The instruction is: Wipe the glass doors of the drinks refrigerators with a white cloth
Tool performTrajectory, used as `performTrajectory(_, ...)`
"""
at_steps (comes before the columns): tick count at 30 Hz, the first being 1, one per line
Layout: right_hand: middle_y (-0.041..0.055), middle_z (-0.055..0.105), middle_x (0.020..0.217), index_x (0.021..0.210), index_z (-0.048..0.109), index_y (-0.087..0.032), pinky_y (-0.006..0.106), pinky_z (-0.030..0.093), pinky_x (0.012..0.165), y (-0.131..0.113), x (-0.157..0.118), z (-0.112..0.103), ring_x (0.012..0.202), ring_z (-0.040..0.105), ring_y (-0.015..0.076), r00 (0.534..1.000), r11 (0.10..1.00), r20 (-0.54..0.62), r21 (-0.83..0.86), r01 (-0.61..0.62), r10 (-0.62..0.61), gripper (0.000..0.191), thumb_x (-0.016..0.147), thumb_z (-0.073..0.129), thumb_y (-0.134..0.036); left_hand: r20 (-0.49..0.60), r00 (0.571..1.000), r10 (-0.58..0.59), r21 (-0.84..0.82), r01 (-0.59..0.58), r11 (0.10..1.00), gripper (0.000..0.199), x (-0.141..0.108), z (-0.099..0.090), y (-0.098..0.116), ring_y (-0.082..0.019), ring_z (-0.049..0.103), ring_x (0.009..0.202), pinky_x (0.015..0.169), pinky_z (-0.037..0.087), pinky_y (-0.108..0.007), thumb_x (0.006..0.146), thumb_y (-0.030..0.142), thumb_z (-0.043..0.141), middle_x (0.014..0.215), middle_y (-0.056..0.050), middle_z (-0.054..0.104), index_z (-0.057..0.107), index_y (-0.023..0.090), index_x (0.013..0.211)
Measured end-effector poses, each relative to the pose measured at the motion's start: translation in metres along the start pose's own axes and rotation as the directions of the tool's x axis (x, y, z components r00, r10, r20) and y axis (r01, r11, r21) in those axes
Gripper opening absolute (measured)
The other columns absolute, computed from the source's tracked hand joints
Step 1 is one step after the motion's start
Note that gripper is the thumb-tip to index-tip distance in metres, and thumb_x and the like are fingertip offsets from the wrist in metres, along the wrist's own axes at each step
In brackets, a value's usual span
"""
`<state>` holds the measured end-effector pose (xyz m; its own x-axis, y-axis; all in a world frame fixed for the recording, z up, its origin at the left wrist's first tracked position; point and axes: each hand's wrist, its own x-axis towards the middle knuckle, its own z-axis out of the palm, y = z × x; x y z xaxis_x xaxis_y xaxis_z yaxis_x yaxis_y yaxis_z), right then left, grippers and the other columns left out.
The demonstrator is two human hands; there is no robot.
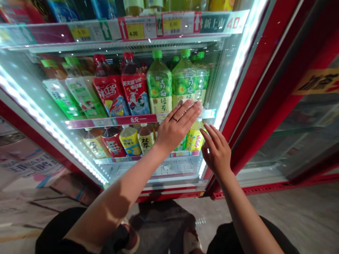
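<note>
My left hand [177, 125] lies flat with its fingers together against the glass door [63, 148] of a drinks cooler, over green-capped bottles of green plum tea [159, 83]. My right hand [215, 151] is lower and farther right, fingers slightly curled and holding nothing, close to the door's right edge. Just beside its fingertips stands a yellow drink bottle [195, 137] behind the glass. Whether either hand touches the glass exactly is hard to judge, though the left looks pressed on it.
Shelves behind the glass hold red and green drink pouches [111, 95] and small bottles [129, 141], with price strips along them. A red cooler frame [246, 106] and a second glass door stand to the right. My feet show on the tiled floor [286, 218].
</note>
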<state>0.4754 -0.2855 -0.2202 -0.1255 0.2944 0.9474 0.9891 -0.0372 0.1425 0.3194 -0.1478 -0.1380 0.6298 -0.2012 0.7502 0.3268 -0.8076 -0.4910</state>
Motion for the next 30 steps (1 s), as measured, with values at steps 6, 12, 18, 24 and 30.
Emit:
performTrajectory(6,0.0131,0.069,0.151,0.156,0.056,-0.022,0.051,0.057,0.118,0.005,-0.001,0.000,0.147,0.060,0.0303,0.998,0.999,-0.052,-0.011,-0.030,0.030,0.064,0.096,0.050,-0.003,0.127,0.992,0.012,0.074,-0.022,0.997,0.074,0.040,0.004,0.025,-0.027,0.016,0.167,0.136,0.029,-0.046,0.100,0.005,0.034,0.179,-0.006,0.035,0.025,0.011,0.173)
performTrajectory(12,0.0108,0.067,0.154,0.159,0.054,-0.028,0.055,0.058,0.118,0.011,-0.005,-0.002,0.145,0.062,0.0310,0.992,0.994,-0.049,-0.011,-0.113,0.112,0.067,0.097,0.046,-0.005,0.176,0.980,0.094,-0.028,-0.090,0.996,0.076,0.006,0.004,0.023,-0.024,0.023,0.168,0.136,0.034,-0.045,0.101,0.004,0.040,0.179,-0.007,0.035,0.022,0.016,0.174)
performTrajectory(18,0.0110,0.061,0.160,0.164,0.049,-0.029,0.056,0.057,0.119,0.010,-0.008,-0.001,0.150,0.057,0.0316,0.995,0.995,-0.029,0.010,-0.097,0.097,0.073,0.096,0.047,-0.003,0.098,0.995,-0.018,-0.002,0.018,1.000,0.073,0.021,-0.006,0.011,-0.025,0.020,0.168,0.138,0.027,-0.045,0.102,0.007,0.037,0.178,-0.006,0.037,0.026,0.015,0.173)
performTrajectory(24,0.0106,0.063,0.158,0.163,0.051,-0.029,0.054,0.059,0.117,0.011,-0.007,0.001,0.149,0.059,0.0309,0.995,0.997,-0.070,0.009,-0.077,0.077,0.076,0.093,0.047,0.001,0.158,0.987,0.017,0.092,-0.032,0.995,0.073,0.052,-0.006,0.027,-0.026,0.022,0.166,0.133,0.033,-0.049,0.100,0.003,0.028,0.178,-0.005,0.038,0.027,0.012,0.172)
performTrajectory(30,0.0131,0.065,0.156,0.163,0.049,-0.027,0.054,0.059,0.117,0.014,-0.008,0.000,0.148,0.059,0.0312,0.996,0.998,-0.056,0.005,-0.070,0.070,0.073,0.094,0.047,-0.001,0.201,0.973,0.114,0.036,-0.124,0.992,0.072,0.023,0.000,0.031,-0.024,0.027,0.166,0.134,0.039,-0.043,0.100,0.002,0.038,0.179,-0.007,0.034,0.031,0.012,0.171)
